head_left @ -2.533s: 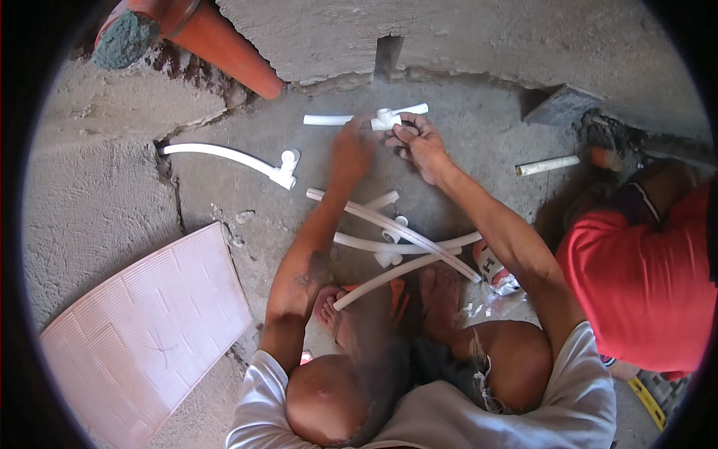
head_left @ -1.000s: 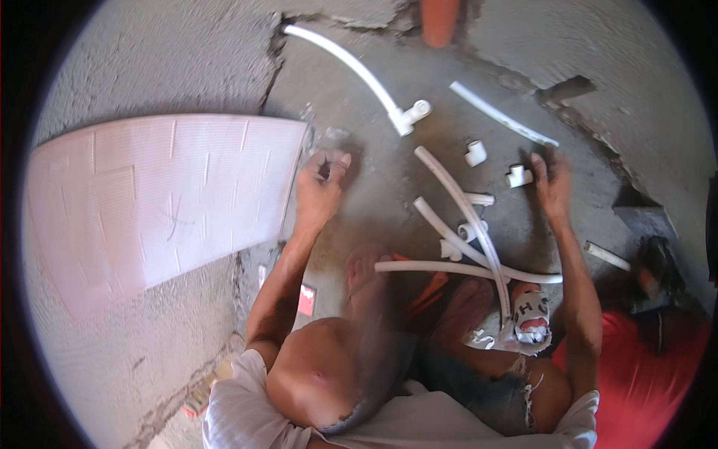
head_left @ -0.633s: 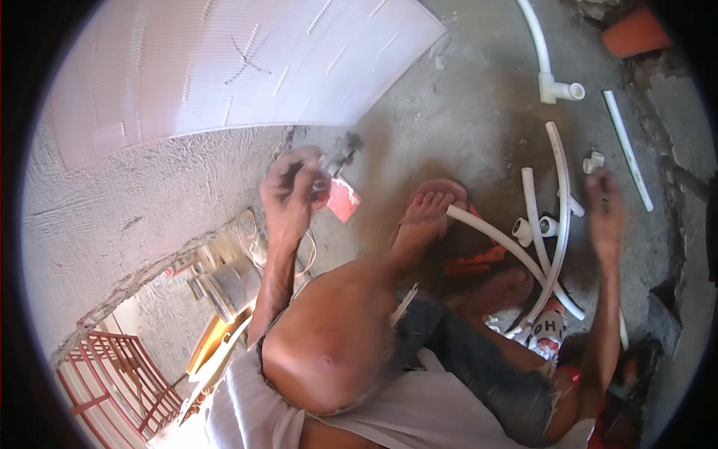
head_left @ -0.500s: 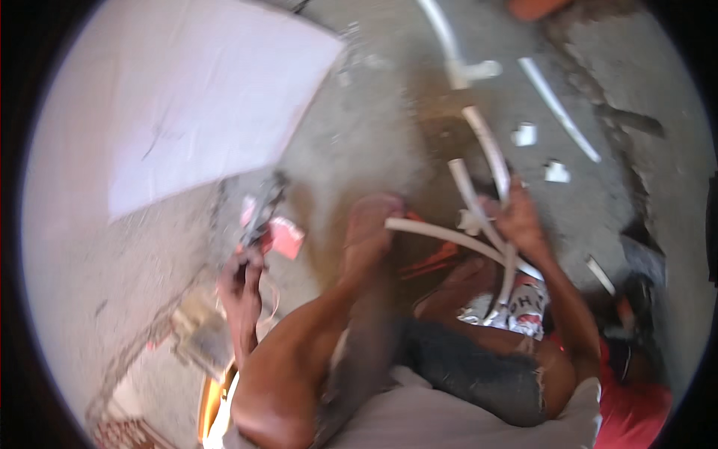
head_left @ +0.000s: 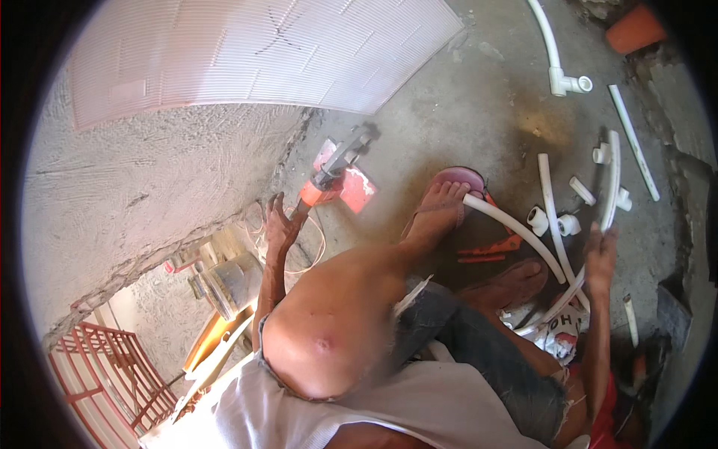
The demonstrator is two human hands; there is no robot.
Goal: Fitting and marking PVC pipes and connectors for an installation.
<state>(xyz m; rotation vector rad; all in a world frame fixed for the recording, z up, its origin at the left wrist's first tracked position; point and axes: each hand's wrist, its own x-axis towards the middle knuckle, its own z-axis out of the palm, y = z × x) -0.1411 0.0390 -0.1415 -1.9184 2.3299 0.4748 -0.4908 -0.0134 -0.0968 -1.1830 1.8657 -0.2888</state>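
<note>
At the left, my left hand (head_left: 280, 230) has its fingers spread, close against the end of an orange handle. That handle belongs to a pipe welding iron (head_left: 323, 187) with a grey metal head, standing among red and white plates (head_left: 359, 189). My right hand (head_left: 600, 262) is closed round the lower end of a white plastic pipe (head_left: 613, 176), which points away from me. Beneath it, other white pipes cross: one long curved pipe (head_left: 520, 228) and a straighter pipe (head_left: 550, 202). White fittings (head_left: 568, 224) lie beside them.
An orange-handled tool (head_left: 493, 245) lies between my feet. Far right are a pipe with a tee (head_left: 557, 81), a loose pipe (head_left: 634, 142) and an orange object (head_left: 636, 30). A ribbed white panel (head_left: 247, 52) stands at the upper left. A cord (head_left: 323, 251) loops beside my left hand.
The view has shifted, so the scene lies differently. The fingers of my left hand now show spread beside the handle. My right hand still holds a pipe, now further to the right.
</note>
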